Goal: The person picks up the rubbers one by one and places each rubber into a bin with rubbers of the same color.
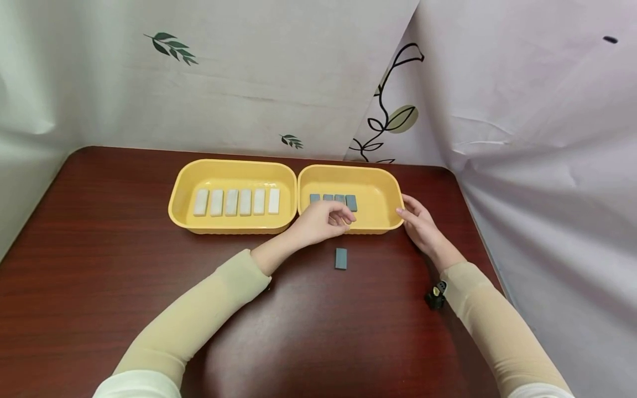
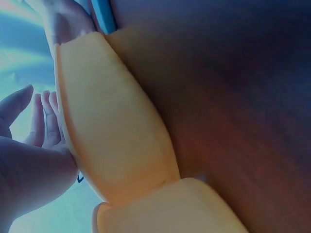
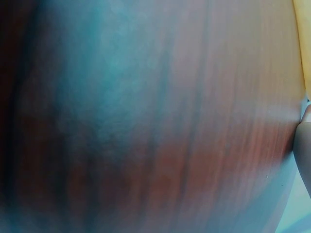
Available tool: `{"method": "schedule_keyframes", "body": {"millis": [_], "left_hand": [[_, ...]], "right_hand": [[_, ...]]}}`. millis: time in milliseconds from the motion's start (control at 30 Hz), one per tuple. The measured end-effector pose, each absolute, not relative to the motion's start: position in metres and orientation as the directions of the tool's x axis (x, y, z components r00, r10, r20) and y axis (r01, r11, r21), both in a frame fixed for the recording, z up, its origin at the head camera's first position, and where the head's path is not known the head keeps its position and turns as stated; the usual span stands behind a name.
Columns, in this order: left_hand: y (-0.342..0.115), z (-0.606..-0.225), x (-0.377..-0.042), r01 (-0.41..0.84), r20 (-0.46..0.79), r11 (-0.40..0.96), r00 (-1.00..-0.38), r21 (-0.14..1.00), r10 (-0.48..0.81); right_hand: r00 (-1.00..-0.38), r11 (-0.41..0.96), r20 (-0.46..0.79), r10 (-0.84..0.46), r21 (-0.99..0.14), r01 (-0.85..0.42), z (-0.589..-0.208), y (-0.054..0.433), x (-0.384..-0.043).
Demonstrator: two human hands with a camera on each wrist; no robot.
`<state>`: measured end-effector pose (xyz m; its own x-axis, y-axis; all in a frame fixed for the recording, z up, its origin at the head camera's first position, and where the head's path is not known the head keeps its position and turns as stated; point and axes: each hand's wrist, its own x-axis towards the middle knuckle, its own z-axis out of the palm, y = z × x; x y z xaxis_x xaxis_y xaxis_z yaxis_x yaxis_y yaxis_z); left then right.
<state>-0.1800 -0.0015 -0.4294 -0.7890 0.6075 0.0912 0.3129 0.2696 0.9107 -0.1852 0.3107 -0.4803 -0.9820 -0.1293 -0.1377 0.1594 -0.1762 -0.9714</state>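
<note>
My left hand (image 1: 323, 222) hovers over the front edge of the right yellow plastic tray (image 1: 380, 202), fingers loosely bent, nothing between them. In the left wrist view that hand (image 2: 34, 141) appears beside the tray's wall (image 2: 116, 126). Inside this tray stands a row of small blue-grey blocks (image 1: 351, 203), partly hidden behind the hand. My right hand (image 1: 420, 225) holds the tray's right end, thumb over the rim and fingers outside. One more blue-grey block (image 1: 340, 258) lies on the table in front of the tray. Only a fingertip of the right hand shows in the right wrist view.
A second yellow tray (image 1: 234, 223) touches the first on its left and holds a row of several whitish blocks (image 1: 245, 202). Both stand near the back of the dark red-brown table (image 1: 318, 331). Pale cloth curtains (image 1: 239, 83) hang behind and beside it.
</note>
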Motion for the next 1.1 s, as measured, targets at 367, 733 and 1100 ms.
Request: {"method": "schedule_keyframes", "body": {"millis": [367, 733, 1100], "left_hand": [[-0.009, -0.438, -0.157, 0.438, 0.242, 0.264, -0.803, 0.859, 0.545], [-0.012, -0.441, -0.144, 0.508, 0.221, 0.314, -0.740, 0.802, 0.635], [-0.012, -0.449, -0.139, 0.631, 0.087, 0.477, -0.653, 0.612, 0.753]], "right_hand": [[-0.981, -0.161, -0.149, -0.122, -0.973, 0.168, -0.480, 0.310, -0.185], [-0.983, -0.170, -0.145, -0.111, -0.972, 0.162, -0.479, 0.310, -0.186], [-0.983, -0.161, -0.148, -0.112, -0.973, 0.165, -0.479, 0.310, -0.186]]}}
